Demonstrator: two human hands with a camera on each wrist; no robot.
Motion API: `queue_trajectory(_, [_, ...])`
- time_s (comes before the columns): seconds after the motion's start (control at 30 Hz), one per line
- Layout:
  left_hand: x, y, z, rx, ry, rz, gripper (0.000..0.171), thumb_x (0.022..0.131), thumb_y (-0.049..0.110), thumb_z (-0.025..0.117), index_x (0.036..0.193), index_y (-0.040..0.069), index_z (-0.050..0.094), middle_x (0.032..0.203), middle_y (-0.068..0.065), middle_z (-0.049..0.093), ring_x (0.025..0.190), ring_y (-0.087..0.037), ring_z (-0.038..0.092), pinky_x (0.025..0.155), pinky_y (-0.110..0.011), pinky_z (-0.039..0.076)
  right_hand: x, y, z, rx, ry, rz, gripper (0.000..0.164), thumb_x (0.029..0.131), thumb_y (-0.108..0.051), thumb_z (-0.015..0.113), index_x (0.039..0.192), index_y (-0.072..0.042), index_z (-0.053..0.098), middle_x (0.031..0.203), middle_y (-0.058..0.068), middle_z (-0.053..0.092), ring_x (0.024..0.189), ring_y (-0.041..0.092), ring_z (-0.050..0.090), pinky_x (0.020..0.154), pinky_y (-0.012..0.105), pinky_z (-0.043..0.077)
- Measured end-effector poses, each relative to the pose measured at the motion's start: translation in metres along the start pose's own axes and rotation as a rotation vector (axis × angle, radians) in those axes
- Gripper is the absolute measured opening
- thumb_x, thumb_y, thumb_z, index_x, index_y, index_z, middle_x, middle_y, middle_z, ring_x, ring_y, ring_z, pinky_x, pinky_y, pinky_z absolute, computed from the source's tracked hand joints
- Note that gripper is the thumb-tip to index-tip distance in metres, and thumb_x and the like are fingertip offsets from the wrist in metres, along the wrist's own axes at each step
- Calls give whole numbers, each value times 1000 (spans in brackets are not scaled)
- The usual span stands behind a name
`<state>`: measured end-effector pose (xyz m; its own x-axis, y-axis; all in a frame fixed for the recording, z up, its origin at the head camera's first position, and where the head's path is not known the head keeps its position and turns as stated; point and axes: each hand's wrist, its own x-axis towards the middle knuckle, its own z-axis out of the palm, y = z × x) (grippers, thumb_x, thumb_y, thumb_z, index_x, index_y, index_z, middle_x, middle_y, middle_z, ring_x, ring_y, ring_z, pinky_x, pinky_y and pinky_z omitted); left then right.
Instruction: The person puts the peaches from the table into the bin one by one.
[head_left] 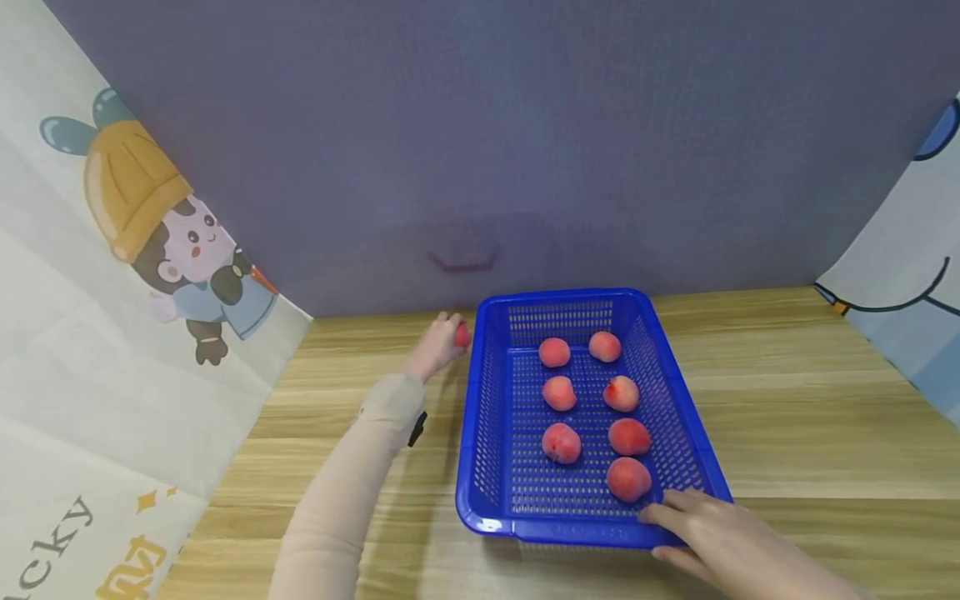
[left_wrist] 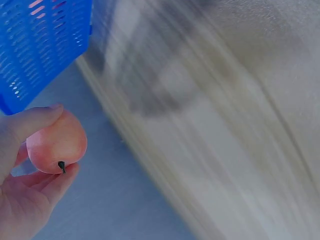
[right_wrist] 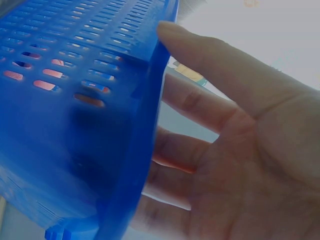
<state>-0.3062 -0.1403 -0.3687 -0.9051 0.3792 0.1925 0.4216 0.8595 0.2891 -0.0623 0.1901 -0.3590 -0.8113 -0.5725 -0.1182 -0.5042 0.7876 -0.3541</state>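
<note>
A blue plastic basket (head_left: 468, 467) with slotted walls holds several red-pink peaches, among them a peach (head_left: 561, 442) near its front left and a peach (head_left: 628, 479) near its front right. Just outside the far left side of the basket, my left hand (head_left: 435, 346) holds another peach (left_wrist: 59, 142) between thumb and fingers. A short dark stem shows on that fruit in the left wrist view. My right hand (head_left: 701, 529) grips the basket's rim (right_wrist: 150, 115) at the near right corner, fingers over the edge and thumb on the outer side.
Under the basket is a wood-grain tabletop (head_left: 787, 400). A grey-blue panel (head_left: 480, 150) rises along its back edge. Printed white sheets, with a cartoon figure (head_left: 198, 242) on the left one, hang at both sides.
</note>
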Motion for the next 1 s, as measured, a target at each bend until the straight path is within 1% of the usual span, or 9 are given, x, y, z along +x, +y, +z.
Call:
queue_trajectory(0.23, [-2,7,-15,18,21,28,45,71,6,69,111,-5,51,100,-22,51,84,-33,57,72,-36,49,0,1,1,-10,17,-17,35,80,-38,59,102,-11,62,102,17,61,91,40,56,69,54,46])
queue_trajectory(0.33, [-2,10,-20,9,26,24,44,72,7,68,111,-4,52,99,-22,51,83,-32,57,71,-36,49,-1,1,2,-18,29,-25,35,80,-37,59,102,-10,62,102,17,61,91,40,56,69,54,46])
queue_trajectory(0.47, [-3,15,-27,5,14,12,43,73,8,66,112,-3,52,100,-21,51,83,-31,57,71,-36,49,-1,1,2,-23,36,-29,35,80,-37,59,102,-10,62,102,17,61,90,39,57,69,53,46])
queue_trajectory(0.73, [-5,25,-40,24,26,20,43,73,9,65,112,-2,52,101,-21,52,82,-32,58,70,-36,49,-1,1,1,-13,23,-19,34,80,-36,60,102,-10,62,102,17,61,90,39,57,69,53,46])
queue_trajectory(0.9, [-8,32,-46,47,34,45,43,74,9,65,113,-2,52,101,-20,53,83,-31,57,70,-37,49,-1,1,1,-9,20,-19,35,80,-36,60,102,-10,62,102,17,61,91,40,56,69,54,46])
queue_trajectory(1.0, [-10,38,-50,58,24,59,42,74,10,65,113,-1,53,100,-19,53,84,-29,57,71,-36,49,0,1,1,-2,13,-15,35,80,-36,60,103,-10,62,103,17,61,91,40,56,70,54,45])
